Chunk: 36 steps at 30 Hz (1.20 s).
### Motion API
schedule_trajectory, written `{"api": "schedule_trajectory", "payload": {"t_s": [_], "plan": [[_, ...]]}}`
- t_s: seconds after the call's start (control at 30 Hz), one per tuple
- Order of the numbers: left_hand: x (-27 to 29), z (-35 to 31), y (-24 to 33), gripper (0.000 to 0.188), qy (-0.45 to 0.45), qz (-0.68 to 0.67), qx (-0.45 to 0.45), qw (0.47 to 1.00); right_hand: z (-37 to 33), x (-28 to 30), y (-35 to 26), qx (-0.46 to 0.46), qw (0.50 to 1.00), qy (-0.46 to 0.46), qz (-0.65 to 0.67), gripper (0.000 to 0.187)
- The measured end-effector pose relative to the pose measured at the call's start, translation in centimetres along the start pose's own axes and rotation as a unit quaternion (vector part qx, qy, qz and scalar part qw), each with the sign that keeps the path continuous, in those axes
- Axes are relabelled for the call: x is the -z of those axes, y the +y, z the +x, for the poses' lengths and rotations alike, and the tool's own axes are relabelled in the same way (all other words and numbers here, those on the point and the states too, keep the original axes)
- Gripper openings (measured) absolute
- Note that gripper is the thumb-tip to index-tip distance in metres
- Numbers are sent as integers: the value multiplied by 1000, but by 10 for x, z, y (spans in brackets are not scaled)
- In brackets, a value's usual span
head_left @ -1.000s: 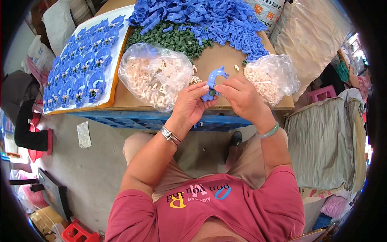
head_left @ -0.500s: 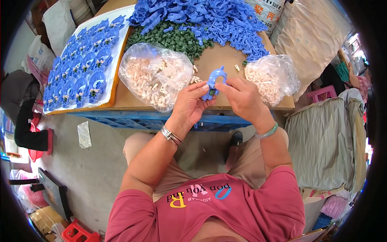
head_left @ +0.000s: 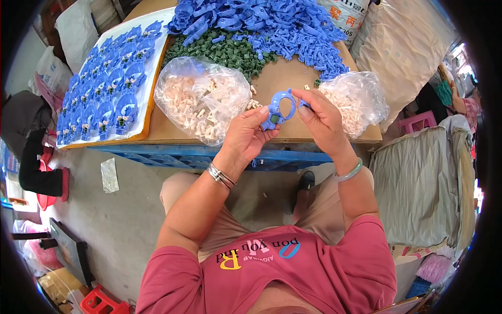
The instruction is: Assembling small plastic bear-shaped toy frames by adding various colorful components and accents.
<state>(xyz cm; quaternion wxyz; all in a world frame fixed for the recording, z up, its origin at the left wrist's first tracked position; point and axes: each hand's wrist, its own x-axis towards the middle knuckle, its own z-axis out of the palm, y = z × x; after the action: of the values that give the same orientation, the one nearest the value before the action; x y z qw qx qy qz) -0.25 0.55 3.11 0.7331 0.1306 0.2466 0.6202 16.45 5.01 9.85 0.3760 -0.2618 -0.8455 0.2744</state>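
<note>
My left hand point(head_left: 244, 132) pinches a blue plastic toy part point(head_left: 273, 109) by its lower left side, between thumb and fingers. The part has a round ring at the top and a small green piece point(head_left: 274, 119) set in its lower end. Just to its right, my right hand point(head_left: 325, 124) is closed on a small blue plastic piece point(head_left: 304, 104) held between thumb and fingers. The fingertips of that hand are close to the ring's right edge; whether they touch it I cannot tell.
A clear bag of pale parts point(head_left: 201, 102) lies left of my hands, another bag point(head_left: 355, 99) right. Behind are heaps of green parts point(head_left: 225, 55) and blue parts point(head_left: 293, 39). A white tray point(head_left: 149, 99) holds rows of assembled blue toys. A person in dark clothing point(head_left: 21, 125) is far left.
My right hand has drawn slightly right, away from the toy part, and a small blue piece now shows in its fingers. The ring has turned to face more toward me.
</note>
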Motion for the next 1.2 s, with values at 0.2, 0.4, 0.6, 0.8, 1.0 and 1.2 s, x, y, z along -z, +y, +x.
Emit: {"api": "schedule_trajectory", "payload": {"t_s": [0.2,0.4,0.6,0.8,1.0,1.2], "plan": [[2,3,0,17,-9,-18,23,1000,1,3,7,89,993,-70,-28,27],[0,1,2,16,-18,2,49,999,-4,-3,8,12,999,-28,13,20],[1,1,2,15,-23,3,50,998,0,-7,10,86,995,-49,-29,17],[0,0,2,15,-23,10,49,998,0,-8,15,83,995,-52,-26,16],[0,-1,3,15,-26,12,47,998,2,-6,16,181,972,-26,-148,17],[3,2,2,15,-24,15,53,998,5,-3,21,234,955,-20,-184,17]]}}
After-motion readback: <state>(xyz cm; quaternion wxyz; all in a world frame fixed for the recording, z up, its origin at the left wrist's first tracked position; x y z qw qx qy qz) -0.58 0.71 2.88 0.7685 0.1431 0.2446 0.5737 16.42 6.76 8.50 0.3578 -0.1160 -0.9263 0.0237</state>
